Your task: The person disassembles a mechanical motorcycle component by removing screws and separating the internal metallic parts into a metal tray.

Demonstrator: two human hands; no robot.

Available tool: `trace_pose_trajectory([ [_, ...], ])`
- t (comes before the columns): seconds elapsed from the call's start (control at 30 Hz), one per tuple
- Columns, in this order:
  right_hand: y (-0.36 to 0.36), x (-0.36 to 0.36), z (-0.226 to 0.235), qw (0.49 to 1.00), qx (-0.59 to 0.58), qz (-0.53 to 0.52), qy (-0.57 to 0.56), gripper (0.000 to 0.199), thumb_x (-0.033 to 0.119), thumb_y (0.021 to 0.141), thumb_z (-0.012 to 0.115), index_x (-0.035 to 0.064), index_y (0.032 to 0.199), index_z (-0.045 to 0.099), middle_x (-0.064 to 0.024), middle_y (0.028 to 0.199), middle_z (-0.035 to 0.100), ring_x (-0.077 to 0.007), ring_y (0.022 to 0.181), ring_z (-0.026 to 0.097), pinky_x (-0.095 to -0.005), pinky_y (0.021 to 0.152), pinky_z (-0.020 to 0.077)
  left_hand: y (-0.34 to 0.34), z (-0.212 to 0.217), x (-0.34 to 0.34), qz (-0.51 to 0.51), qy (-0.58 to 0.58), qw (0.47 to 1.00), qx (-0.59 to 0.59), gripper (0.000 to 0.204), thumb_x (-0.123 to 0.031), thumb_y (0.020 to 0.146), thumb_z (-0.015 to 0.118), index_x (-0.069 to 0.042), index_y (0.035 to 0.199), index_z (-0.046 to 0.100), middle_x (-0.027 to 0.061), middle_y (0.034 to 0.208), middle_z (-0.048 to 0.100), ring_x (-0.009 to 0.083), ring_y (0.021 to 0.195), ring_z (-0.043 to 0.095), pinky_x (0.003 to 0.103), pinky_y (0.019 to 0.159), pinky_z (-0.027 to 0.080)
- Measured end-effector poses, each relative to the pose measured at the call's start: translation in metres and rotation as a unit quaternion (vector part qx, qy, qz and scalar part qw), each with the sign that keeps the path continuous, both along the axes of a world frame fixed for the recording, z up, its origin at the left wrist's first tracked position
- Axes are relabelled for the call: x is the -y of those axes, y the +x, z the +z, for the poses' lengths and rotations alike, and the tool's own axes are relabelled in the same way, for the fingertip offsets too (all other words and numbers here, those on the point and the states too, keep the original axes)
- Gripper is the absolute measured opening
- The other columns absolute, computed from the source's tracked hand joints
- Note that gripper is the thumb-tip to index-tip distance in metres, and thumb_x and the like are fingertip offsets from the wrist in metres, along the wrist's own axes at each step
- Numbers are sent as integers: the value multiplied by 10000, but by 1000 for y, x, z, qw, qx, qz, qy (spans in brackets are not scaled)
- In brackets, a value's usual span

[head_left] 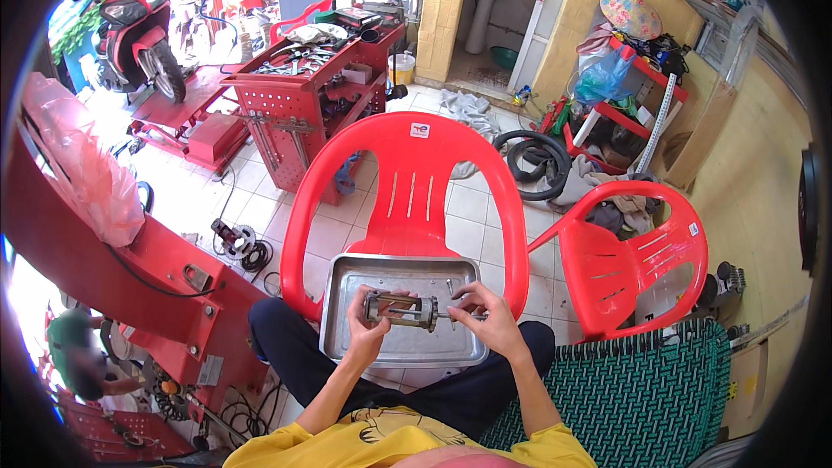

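Metal cage (402, 310) gripped by left hand (365, 329); right hand (492, 318), fingers narrow, at crossbar (450, 287). Apparent adjustment; next move needs steady support.

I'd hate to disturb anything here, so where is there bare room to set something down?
The red chair on the right looks bare, bordered by the green woven seat, itself bare beside the yellow sleeve. Over the tray, the left hand, right hand and metal part crowd the middle. The tool cart is crowded with tools.
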State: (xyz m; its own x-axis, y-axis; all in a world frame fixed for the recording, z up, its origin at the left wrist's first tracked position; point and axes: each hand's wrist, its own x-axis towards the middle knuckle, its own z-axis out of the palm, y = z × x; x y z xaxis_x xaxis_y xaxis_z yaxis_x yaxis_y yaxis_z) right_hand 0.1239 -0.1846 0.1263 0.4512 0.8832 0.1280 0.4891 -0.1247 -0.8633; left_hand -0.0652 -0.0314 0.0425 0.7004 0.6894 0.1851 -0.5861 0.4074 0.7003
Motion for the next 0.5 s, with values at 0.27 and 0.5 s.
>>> trace_pose_trajectory([
  [0.27, -3, 2, -6, 989, -140, 4, -47, 261, 157, 989, 719, 28, 1194, 622, -76, 825, 756, -98, 683, 663, -256, 620, 504, 4, -13, -3, 2, 9, 1000, 6, 477, -133, 874, 816, -56, 1165, 446, 273, 1301, 637, 447, 1257, 626, 515, 1061, 491],
  [0.5, -8, -4, -9, 993, -93, 12, -77, 287, 131, 950, 752, 33, 1174, 600, -105, 836, 768, -151, 709, 711, -308, 715, 543, 2, -17, -8, 7, -10, 1000, -3, 564, -213, 848, 874, -60, 1179, 443, 286, 1303, 641, 449, 1256, 624, 509, 1058, 496],
])
